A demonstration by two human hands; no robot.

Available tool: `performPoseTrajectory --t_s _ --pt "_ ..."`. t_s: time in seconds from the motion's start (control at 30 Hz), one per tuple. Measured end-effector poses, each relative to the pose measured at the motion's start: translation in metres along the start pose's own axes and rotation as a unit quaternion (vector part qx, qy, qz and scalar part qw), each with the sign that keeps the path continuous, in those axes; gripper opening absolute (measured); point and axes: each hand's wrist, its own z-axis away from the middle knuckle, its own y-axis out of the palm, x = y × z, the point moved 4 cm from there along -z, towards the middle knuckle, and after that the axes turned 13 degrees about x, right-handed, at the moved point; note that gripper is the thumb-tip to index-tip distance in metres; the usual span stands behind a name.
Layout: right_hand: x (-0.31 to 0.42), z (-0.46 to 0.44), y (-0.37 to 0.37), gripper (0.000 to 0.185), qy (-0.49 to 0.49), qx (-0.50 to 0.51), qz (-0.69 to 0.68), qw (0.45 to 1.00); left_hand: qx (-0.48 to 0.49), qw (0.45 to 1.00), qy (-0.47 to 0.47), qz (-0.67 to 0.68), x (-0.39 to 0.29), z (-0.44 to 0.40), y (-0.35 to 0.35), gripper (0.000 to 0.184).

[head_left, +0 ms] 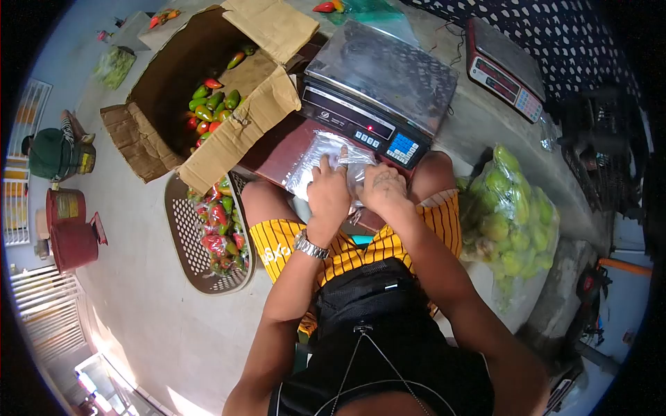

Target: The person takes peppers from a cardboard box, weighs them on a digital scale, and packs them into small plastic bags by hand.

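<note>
My left hand (329,188), with a metal watch on its wrist, lies on a stack of clear plastic bags (304,170), its fingers stretched out. Beside it my right hand (383,186) has its fingers bent and pressed on the right edge of the same plastic. The bags rest on a dark red surface (274,149) in front of a digital scale (371,114). No produce shows on the scale's metal plate.
A cardboard box (239,142) of red and green peppers (216,104) stands at left, flaps spread. Below it sits a plastic basket (182,229) with bagged peppers (220,229). At right lies a bag of green vegetables (510,222); a second scale (505,73) stands beyond.
</note>
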Motion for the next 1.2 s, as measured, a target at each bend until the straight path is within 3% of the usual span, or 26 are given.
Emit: performPoseTrajectory --t_s 0.03,0.13,0.23,0.33,0.43,0.53,0.57,0.63,0.77,0.93,1.03,1.13,1.2 --pt "0.003 0.0 -0.002 0.029 0.007 -0.016 -0.003 1.0 0.026 0.999 -0.002 0.027 0.0 0.001 0.0 0.034" --pt "0.005 -0.003 -0.01 0.027 0.035 -0.009 -0.027 0.999 0.069 0.989 0.006 0.133 0.007 -0.002 0.006 0.02" --pt "0.007 -0.014 -0.001 0.024 -0.02 0.009 0.06 0.998 0.076 0.992 -0.028 0.102 0.029 -0.006 0.018 0.017" --pt "0.013 -0.034 0.014 0.019 -0.033 -0.023 0.149 0.988 0.051 0.994 -0.037 0.093 0.034 -0.006 0.009 0.022" --pt "0.021 -0.049 0.002 0.019 -0.083 -0.005 0.152 0.985 0.046 0.993 -0.011 0.11 0.052 -0.008 0.024 0.033" --pt "0.048 -0.041 -0.049 0.02 -0.318 -0.195 -0.043 0.927 -0.018 0.984 0.05 0.171 0.081 -0.006 0.025 0.047" --pt "0.058 -0.042 -0.068 0.021 -0.383 -0.256 -0.11 0.881 0.018 0.96 0.006 0.278 0.09 -0.007 0.024 0.049" --pt "0.087 -0.059 -0.099 0.023 -0.392 -0.216 -0.183 0.875 0.09 0.871 -0.082 0.476 0.104 -0.004 0.021 0.053" --pt "0.15 -0.125 -0.139 0.023 -0.387 -0.178 -0.224 0.876 0.142 0.799 -0.088 0.577 0.127 0.0 0.03 0.04" --pt "0.234 -0.237 -0.136 0.039 -0.365 -0.019 -0.164 0.916 0.139 0.766 -0.09 0.621 0.133 -0.003 0.037 0.036" --pt "0.284 -0.275 -0.11 0.054 -0.352 0.103 -0.001 0.93 0.151 0.774 -0.078 0.61 0.133 -0.011 0.035 0.036" --pt "0.317 -0.28 -0.092 0.087 -0.33 0.212 0.109 0.913 0.161 0.769 -0.069 0.614 0.133 -0.011 0.033 0.028" --pt "0.321 -0.299 -0.067 0.109 -0.26 0.29 0.13 0.912 0.139 0.792 -0.044 0.593 0.13 -0.009 0.026 0.024"
